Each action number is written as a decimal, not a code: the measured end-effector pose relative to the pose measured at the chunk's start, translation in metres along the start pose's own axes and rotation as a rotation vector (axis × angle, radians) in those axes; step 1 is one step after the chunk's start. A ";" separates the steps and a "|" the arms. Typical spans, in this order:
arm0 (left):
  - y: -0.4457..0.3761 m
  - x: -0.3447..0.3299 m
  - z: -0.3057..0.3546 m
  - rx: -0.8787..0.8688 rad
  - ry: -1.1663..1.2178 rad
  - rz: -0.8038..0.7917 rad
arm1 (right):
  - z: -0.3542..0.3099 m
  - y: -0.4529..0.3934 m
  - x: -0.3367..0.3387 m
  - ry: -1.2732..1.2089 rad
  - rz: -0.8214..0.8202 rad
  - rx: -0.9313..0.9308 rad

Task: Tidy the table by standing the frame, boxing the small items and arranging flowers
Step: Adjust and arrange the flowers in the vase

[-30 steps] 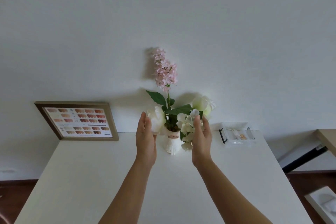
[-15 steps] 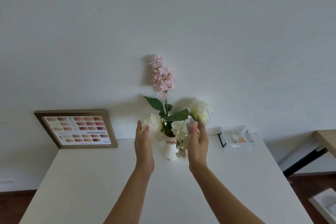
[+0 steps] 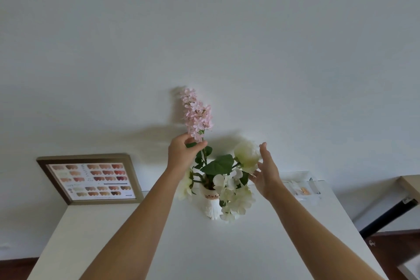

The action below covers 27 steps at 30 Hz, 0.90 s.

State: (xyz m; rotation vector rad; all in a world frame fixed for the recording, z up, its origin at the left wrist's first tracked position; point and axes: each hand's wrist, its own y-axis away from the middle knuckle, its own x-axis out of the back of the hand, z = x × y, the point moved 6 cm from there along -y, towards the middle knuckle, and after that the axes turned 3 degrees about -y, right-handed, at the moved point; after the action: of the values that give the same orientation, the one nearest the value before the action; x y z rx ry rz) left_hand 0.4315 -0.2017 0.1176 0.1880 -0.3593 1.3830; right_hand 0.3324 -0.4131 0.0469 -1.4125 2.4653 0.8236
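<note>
The left hand [image 3: 183,153] pinches the stem of the pink spray [image 3: 197,113] just below its blossoms, fingers [image 3: 200,144] curled closed around it. The right hand [image 3: 266,174] is spread, fingers [image 3: 263,150] extended and apart, palm touching the side of the cream rose [image 3: 246,155]. Both flowers stand in the white cat vase [image 3: 211,203], upright at the back centre of the desk [image 3: 204,252]. The frame [image 3: 91,179] stands against the wall at the desk's back left. The clear box [image 3: 303,186] sits at the back right.
</note>
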 end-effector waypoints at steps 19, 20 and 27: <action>0.001 -0.005 -0.025 0.118 -0.107 -0.110 | -0.002 0.000 -0.024 0.445 -0.065 0.287; 0.001 -0.006 -0.025 0.120 -0.109 -0.115 | -0.002 -0.001 -0.026 0.452 -0.072 0.283; 0.002 -0.002 -0.024 0.101 -0.074 -0.101 | -0.003 0.003 -0.032 0.475 -0.097 0.264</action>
State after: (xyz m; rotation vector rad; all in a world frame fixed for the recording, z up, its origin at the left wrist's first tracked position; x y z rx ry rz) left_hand 0.4324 -0.1950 0.0947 0.3367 -0.3373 1.2978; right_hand 0.3473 -0.3901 0.0634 -1.7645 2.6710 0.1367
